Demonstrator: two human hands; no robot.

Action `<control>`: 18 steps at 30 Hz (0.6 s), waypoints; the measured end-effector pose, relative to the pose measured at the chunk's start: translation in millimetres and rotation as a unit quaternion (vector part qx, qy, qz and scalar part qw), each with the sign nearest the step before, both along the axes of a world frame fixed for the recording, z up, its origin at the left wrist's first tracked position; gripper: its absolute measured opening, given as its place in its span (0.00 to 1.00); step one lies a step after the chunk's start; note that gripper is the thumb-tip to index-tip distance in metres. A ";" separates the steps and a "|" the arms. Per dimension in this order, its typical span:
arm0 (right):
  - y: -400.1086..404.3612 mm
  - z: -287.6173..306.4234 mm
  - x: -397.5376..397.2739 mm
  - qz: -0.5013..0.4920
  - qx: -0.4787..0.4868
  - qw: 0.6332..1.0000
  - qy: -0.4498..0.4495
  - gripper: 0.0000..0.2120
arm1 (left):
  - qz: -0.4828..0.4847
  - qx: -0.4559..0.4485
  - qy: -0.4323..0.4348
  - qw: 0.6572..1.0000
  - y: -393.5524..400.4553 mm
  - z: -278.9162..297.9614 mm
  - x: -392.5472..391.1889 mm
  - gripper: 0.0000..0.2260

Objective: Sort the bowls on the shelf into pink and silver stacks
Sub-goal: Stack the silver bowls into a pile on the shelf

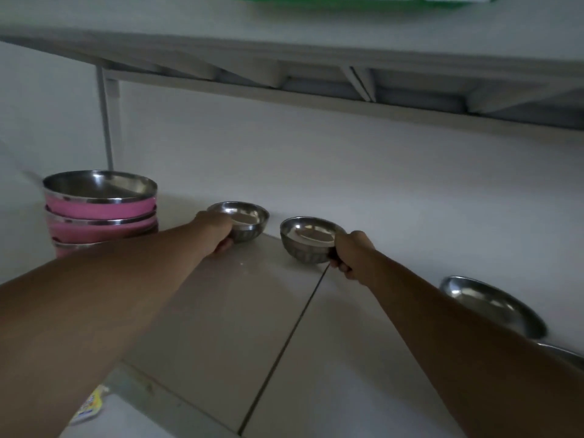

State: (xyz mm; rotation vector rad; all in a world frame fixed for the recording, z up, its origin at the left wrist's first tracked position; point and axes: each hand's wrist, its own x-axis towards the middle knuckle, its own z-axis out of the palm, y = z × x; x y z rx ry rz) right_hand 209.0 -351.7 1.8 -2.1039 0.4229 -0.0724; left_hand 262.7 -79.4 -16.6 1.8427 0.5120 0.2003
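1. Steel bowls, both small, sit in each hand on the tiled shelf, seen from the head camera.
2. The left hand has its grip closed around the near rim of the left bowl, thumb over the edge and fingers curled beneath.
3. The right hand has its grip closed likewise on the right bowl, at its right rim.
4. The two bowls stand near each other, apart, close to the back wall.
5. The pink stack stands at the shelf's left end, its top bowl showing a steel inside.
6. A wide steel dish lies to the right, partly behind the right forearm.
7. A yellow packet lies below the shelf edge.
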 end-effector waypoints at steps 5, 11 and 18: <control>-11.9 -4.7 -7.5 -0.014 -0.009 1.000 -0.010 0.14 | -0.019 0.014 -0.024 0.999 -6.4 9.4 -12.8 0.18; -9.3 -17.1 -22.2 -0.003 0.013 1.000 -0.023 0.15 | -0.026 -0.016 -0.029 0.999 -10.4 22.7 -42.5 0.14; -8.8 -11.5 -46.0 0.016 0.001 1.000 -0.023 0.14 | -0.019 -0.002 -0.034 0.999 -3.7 36.2 -89.9 0.17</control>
